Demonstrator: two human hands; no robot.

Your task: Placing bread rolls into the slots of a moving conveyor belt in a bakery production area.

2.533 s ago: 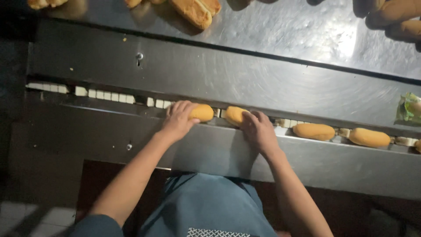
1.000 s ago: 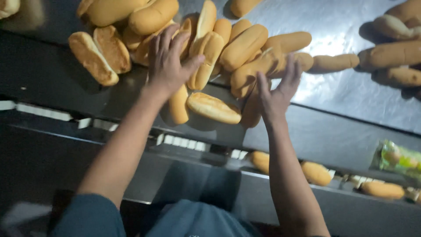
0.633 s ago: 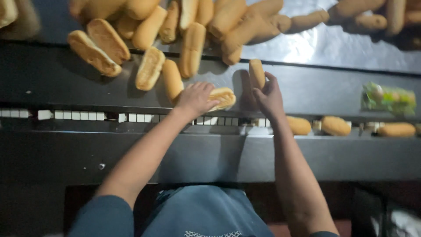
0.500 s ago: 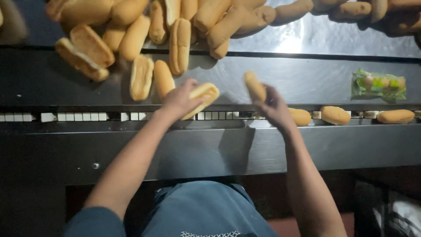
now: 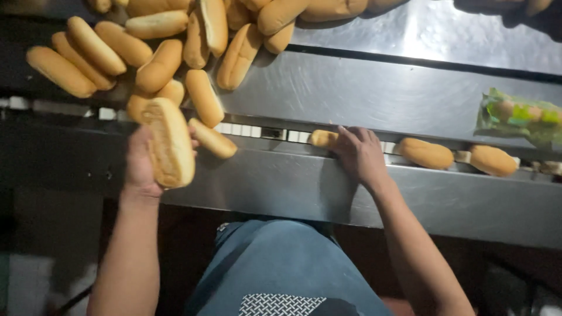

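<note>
The left hand (image 5: 140, 167) grips a long bread roll (image 5: 170, 142), fingers wrapped under it, holding it above the near edge of the steel counter (image 5: 374, 99), just beside the slotted conveyor track (image 5: 257, 132). The right hand (image 5: 360, 155) lies palm down on the track, fingers closed over a small roll (image 5: 322, 138) whose left end shows past the fingertips. To its right two more rolls (image 5: 426, 153) sit end to end in the track, spaced apart, so that stretch appears already fed. A large heap of rolls (image 5: 175, 41) covers the counter's far left corner and spills to the track's edge, so by the look of it most of the work is left. The held roll is golden brown, smooth-crusted and oblong, with a paler seam along its side, and looks soft and whole. A green printed wrapper (image 5: 518, 117) lies near the counter's right edge, well apart from both hands.
</note>
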